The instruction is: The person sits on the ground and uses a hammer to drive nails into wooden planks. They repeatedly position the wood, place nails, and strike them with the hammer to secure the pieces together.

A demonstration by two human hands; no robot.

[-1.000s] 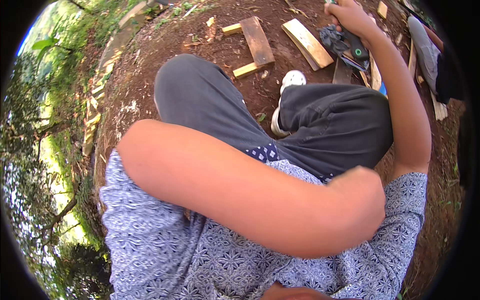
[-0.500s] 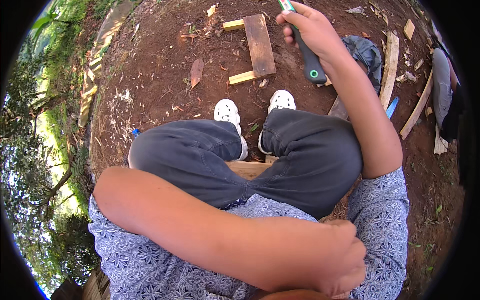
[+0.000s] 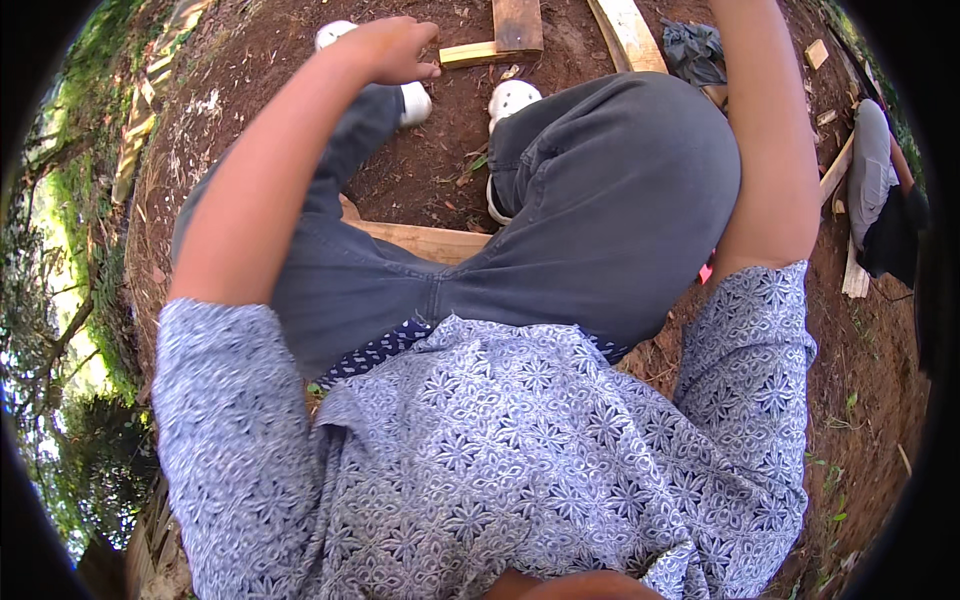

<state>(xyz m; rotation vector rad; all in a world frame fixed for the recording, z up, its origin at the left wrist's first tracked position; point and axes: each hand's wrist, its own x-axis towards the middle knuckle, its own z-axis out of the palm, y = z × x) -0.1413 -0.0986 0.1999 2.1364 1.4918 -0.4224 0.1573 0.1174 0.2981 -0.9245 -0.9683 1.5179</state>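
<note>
My left hand point(image 3: 400, 50) is raised above my left shin, beside a white clog point(image 3: 413, 104). Its fingers are loosely bent and a little apart, with nothing visible in them. Nearest to it is a pale wooden strip point(image 3: 468, 55), joined at the end of a brown board point(image 3: 517, 25) lying on the soil; the upper part of that board is cut off by the picture's top edge. My right forearm point(image 3: 765, 120) reaches up past my right knee, and the hand at its end is outside the picture, so what it holds is hidden.
I sit on a low wooden seat point(image 3: 425, 240). Right of the board lie a light plank point(image 3: 630, 35) and a dark plastic bag point(image 3: 692, 52), with wood scraps farther right. A person in grey trousers point(image 3: 870, 170) is at the right edge. Plants point(image 3: 60, 250) line the left.
My left arm has swung from across my chest out to the front left. My right hand, earlier holding a black-and-green tool handle, has gone beyond the top edge. My legs have shifted.
</note>
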